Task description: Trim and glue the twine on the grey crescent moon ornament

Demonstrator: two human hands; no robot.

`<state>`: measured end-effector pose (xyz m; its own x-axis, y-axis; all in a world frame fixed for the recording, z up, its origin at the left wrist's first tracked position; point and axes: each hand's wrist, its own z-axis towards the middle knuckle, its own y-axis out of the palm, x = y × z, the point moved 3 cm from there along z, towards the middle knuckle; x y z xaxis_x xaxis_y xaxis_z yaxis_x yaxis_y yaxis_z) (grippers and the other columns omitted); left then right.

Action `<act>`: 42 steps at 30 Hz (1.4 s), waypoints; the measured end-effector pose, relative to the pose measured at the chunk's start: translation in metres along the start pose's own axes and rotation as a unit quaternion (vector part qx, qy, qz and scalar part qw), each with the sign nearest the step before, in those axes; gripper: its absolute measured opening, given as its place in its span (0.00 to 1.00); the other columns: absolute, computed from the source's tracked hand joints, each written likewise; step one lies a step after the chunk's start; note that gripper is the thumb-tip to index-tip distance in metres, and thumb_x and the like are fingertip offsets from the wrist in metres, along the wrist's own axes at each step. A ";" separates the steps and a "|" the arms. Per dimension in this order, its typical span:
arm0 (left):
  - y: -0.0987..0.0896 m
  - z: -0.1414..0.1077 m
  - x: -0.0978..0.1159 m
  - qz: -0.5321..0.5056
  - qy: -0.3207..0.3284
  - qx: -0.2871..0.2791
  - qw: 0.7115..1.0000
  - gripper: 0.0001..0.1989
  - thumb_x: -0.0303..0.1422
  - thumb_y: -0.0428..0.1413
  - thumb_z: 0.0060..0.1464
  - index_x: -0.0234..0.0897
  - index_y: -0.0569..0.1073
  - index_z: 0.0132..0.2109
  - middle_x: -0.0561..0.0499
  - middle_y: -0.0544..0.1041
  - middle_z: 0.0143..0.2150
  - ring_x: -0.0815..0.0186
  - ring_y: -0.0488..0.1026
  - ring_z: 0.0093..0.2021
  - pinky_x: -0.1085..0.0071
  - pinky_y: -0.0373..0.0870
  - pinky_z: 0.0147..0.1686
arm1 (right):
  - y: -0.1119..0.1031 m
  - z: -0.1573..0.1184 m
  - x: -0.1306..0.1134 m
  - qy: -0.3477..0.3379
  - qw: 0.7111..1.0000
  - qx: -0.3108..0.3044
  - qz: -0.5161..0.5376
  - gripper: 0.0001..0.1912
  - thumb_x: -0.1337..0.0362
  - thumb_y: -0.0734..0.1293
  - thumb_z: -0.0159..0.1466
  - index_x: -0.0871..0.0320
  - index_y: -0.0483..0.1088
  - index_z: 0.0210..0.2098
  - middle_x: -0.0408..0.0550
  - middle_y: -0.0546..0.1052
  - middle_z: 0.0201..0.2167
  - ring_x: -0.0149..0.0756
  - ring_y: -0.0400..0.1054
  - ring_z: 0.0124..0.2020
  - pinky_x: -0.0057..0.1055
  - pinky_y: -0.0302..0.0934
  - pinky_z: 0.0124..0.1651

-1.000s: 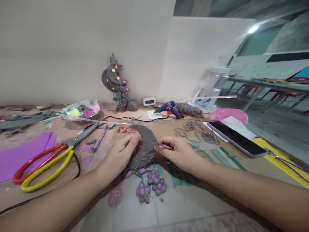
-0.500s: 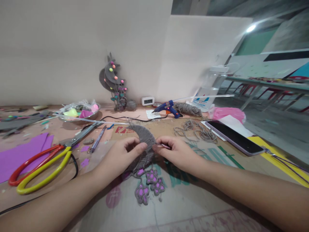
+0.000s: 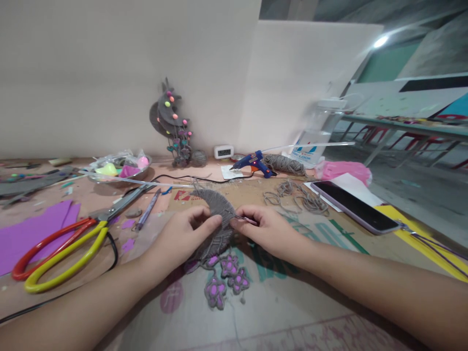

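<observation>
A crescent moon wrapped in grey yarn (image 3: 218, 204) lies tilted over the cardboard, directly in front of me. My left hand (image 3: 195, 229) grips its left side, thumb resting on the yarn face. At its right edge, my right hand (image 3: 265, 229) pinches a small pinkish piece (image 3: 247, 220) with grey strands running to the moon; its exact kind is hard to make out. Below the moon hang several purple flowers edged in grey yarn (image 3: 215, 292), lying on the board.
Large scissors (image 3: 100, 214) and a pen (image 3: 149, 209) lie left. Behind stand a bowl of craft bits (image 3: 146, 175), a blue glue gun (image 3: 256, 163) and a finished moon hanging (image 3: 170, 117). Loose yarn (image 3: 298, 195) and a phone (image 3: 354, 207) are at right.
Almost nothing differs. Both hands keep the same hold on the moon, and the view has shifted very slightly.
</observation>
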<state>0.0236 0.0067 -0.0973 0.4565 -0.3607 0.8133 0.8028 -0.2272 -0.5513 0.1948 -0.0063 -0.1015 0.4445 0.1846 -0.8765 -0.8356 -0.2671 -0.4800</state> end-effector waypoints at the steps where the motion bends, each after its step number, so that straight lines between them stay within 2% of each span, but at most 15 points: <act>1: 0.001 0.001 -0.001 -0.001 0.001 -0.006 1.000 0.16 0.42 0.48 0.56 0.37 0.65 0.25 0.56 0.62 0.22 0.69 0.61 0.25 0.75 0.57 0.24 | 0.000 0.000 0.000 0.002 1.000 -0.001 0.000 0.13 0.56 0.61 0.61 0.58 0.63 0.25 0.38 0.59 0.19 0.26 0.53 0.22 0.23 0.48 0.24; 5: 0.002 0.001 -0.005 -0.004 0.001 -0.009 1.000 0.18 0.42 0.45 0.58 0.37 0.63 0.25 0.56 0.62 0.22 0.68 0.61 0.25 0.74 0.56 0.24 | 0.001 0.000 0.000 0.003 1.000 -0.002 0.021 0.13 0.56 0.62 0.61 0.58 0.62 0.25 0.38 0.59 0.20 0.26 0.52 0.22 0.23 0.48 0.24; 11: -0.004 0.001 0.002 -0.035 -0.003 0.047 0.998 0.17 0.39 0.44 0.60 0.37 0.65 0.26 0.54 0.67 0.24 0.68 0.64 0.27 0.75 0.61 0.27 | 0.001 0.000 -0.002 0.013 0.999 -0.005 0.049 0.13 0.56 0.61 0.61 0.59 0.63 0.26 0.38 0.61 0.20 0.26 0.54 0.22 0.24 0.49 0.25; 17: 0.000 0.002 -0.001 -0.039 -0.026 0.005 0.999 0.13 0.39 0.50 0.55 0.36 0.66 0.27 0.56 0.64 0.23 0.70 0.63 0.25 0.76 0.60 0.26 | 0.000 0.000 0.001 0.009 0.999 -0.003 0.033 0.14 0.55 0.61 0.61 0.59 0.63 0.26 0.38 0.60 0.19 0.26 0.54 0.22 0.24 0.49 0.25; 25: 0.001 0.001 -0.007 -0.039 -0.009 0.000 0.999 0.16 0.42 0.44 0.59 0.37 0.64 0.28 0.56 0.63 0.25 0.69 0.62 0.28 0.76 0.59 0.26 | -0.003 0.000 -0.002 0.003 0.999 0.012 0.039 0.14 0.55 0.61 0.61 0.59 0.64 0.26 0.37 0.58 0.20 0.26 0.52 0.21 0.24 0.47 0.24; 31: 0.004 0.001 -0.005 -0.038 -0.004 -0.012 0.999 0.09 0.37 0.51 0.54 0.36 0.68 0.32 0.56 0.68 0.27 0.70 0.67 0.28 0.76 0.62 0.27 | -0.003 0.001 -0.002 -0.010 0.999 0.017 0.044 0.14 0.55 0.62 0.60 0.60 0.64 0.26 0.38 0.59 0.20 0.27 0.53 0.23 0.25 0.48 0.26; 37: 0.007 -0.002 0.000 0.021 0.038 -0.041 0.998 0.07 0.33 0.51 0.54 0.36 0.70 0.32 0.55 0.72 0.26 0.70 0.69 0.28 0.76 0.64 0.27 | -0.011 0.002 -0.003 -0.053 0.994 0.069 0.066 0.14 0.55 0.64 0.59 0.60 0.67 0.27 0.39 0.62 0.22 0.26 0.54 0.24 0.25 0.48 0.26; 39: 0.007 -0.004 0.001 0.024 0.060 -0.041 0.997 0.07 0.34 0.51 0.55 0.37 0.73 0.35 0.54 0.75 0.29 0.69 0.71 0.29 0.76 0.66 0.29 | -0.012 0.004 0.001 -0.044 0.994 0.058 0.084 0.16 0.53 0.65 0.59 0.60 0.65 0.24 0.38 0.58 0.20 0.25 0.51 0.22 0.24 0.45 0.24; 42: 0.005 -0.007 0.002 0.053 0.110 -0.007 0.992 0.08 0.33 0.52 0.55 0.40 0.75 0.39 0.53 0.78 0.35 0.68 0.74 0.34 0.74 0.69 0.34 | -0.010 0.007 0.008 -0.007 0.986 0.018 0.163 0.18 0.52 0.65 0.58 0.59 0.61 0.23 0.35 0.53 0.17 0.23 0.45 0.19 0.24 0.40 0.21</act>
<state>0.0264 -0.0011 -0.0999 0.4413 -0.5723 0.6912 0.7493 -0.1888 -0.6347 0.2048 0.0041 -0.1038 0.1464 0.1069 -0.9834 -0.9442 -0.2814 -0.1712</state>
